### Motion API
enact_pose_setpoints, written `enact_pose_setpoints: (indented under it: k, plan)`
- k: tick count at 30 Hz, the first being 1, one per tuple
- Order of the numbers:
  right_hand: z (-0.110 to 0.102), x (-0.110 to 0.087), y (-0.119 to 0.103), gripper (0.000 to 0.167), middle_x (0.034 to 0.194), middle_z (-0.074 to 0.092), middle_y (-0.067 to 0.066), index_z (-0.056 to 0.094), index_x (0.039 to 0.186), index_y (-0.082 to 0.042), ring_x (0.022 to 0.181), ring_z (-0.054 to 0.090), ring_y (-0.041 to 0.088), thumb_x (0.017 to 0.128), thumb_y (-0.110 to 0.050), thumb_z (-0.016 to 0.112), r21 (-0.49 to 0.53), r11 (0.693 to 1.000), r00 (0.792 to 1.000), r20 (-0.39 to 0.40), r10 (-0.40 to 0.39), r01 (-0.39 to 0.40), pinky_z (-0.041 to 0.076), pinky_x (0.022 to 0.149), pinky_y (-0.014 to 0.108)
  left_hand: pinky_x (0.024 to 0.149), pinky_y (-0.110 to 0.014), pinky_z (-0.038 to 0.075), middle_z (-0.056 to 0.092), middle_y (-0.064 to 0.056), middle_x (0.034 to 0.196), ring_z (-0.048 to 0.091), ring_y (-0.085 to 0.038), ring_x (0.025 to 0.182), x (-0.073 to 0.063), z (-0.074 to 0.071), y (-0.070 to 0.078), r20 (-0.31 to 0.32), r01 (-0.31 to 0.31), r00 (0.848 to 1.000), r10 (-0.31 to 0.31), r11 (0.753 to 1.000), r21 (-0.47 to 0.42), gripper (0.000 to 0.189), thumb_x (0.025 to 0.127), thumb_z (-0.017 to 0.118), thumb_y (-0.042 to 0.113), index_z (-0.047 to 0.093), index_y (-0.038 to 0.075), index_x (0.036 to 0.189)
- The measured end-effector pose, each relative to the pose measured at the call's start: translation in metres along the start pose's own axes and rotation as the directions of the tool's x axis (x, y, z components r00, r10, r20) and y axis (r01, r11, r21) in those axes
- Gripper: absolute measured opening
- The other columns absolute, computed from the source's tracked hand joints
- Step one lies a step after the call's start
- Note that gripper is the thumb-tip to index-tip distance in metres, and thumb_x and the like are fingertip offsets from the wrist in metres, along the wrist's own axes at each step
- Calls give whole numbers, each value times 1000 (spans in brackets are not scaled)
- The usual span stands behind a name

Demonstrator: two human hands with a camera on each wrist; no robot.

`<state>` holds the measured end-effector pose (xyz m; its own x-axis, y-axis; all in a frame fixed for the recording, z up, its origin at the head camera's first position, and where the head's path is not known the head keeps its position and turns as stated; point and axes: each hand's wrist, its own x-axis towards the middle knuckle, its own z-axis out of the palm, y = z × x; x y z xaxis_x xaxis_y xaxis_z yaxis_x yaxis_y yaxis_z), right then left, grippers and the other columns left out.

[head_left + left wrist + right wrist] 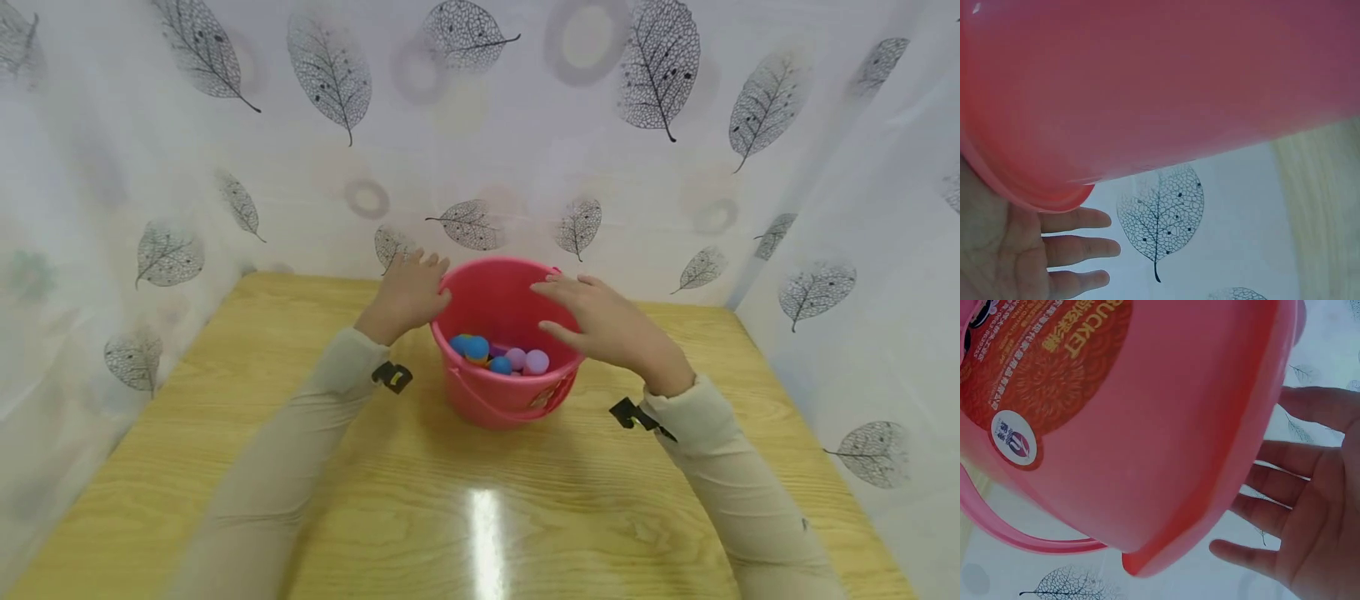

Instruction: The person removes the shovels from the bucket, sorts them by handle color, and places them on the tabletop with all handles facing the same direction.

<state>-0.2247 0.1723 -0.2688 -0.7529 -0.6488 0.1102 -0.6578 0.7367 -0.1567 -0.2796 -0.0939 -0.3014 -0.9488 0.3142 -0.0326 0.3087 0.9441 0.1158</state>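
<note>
A pink bucket point(487, 400) stands upright on the wooden table, its handle point(491, 408) hanging down at the front. Inside lie several small balls, among them a blue ball point(477, 347) and a lilac ball point(536, 362). My left hand point(408, 292) is at the bucket's left rim, fingers extended; in the left wrist view they reach past the rim. On the other side my right hand point(607, 325) is by the right rim with straight, spread fingers. Neither hand grips anything. The right wrist view shows a red label point(1054, 375) on the bucket's side.
The wooden table point(480, 500) extends around the bucket and towards me. A whitish leaf-printed curtain point(510, 142) hangs behind the table and along both sides. A bright reflection lies on the tabletop in front of the bucket.
</note>
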Motion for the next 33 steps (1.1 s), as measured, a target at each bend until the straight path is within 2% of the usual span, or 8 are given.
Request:
enact_pose_setpoints:
  k: [5,10,17,23,29,33]
  plan:
    - [2,10,0,49,132,57,13,55,130,-6,122,52,32,86,-25,66,74,995,995,59,-77,73,44,102,49,119,-53,5,23,-14,156,14,-35,145,1,4,0,14,17,1000,-18,1000,9,58,98,33,32,25,7,149]
    - [10,20,4,46,124,63,10,59,126,-6,114,60,27,84,-19,70,166,978,977,147,-154,129,51,94,41,119,-53,7,23,-13,156,15,-34,145,1,5,4,10,42,999,-43,998,45,56,99,32,31,24,8,149]
    - [16,27,6,41,118,67,2,64,121,-11,110,62,22,81,-12,72,250,945,950,174,-258,211,53,91,36,119,-53,8,20,-14,157,14,-33,146,1,8,6,-12,65,998,-65,996,59,56,99,31,31,22,7,150]
    - [18,29,7,32,113,68,-4,67,115,-16,107,62,12,84,-12,68,316,909,922,185,-341,273,53,90,27,119,-52,9,18,-13,157,13,-32,146,-2,7,9,-36,79,996,-77,996,52,56,99,32,29,20,8,150]
    - [21,31,7,28,112,69,-1,68,115,-13,104,64,11,86,-13,66,392,857,893,160,-421,334,53,90,25,119,-52,11,22,-14,156,16,-33,145,-10,5,11,-125,51,991,-42,996,76,56,98,32,27,24,4,149]
    - [23,31,8,29,114,69,0,68,116,-12,106,64,14,86,-14,66,399,847,884,156,-441,352,53,91,26,119,-51,8,22,-14,156,13,-34,146,-20,3,8,-146,36,989,-29,998,48,59,97,35,30,24,3,148]
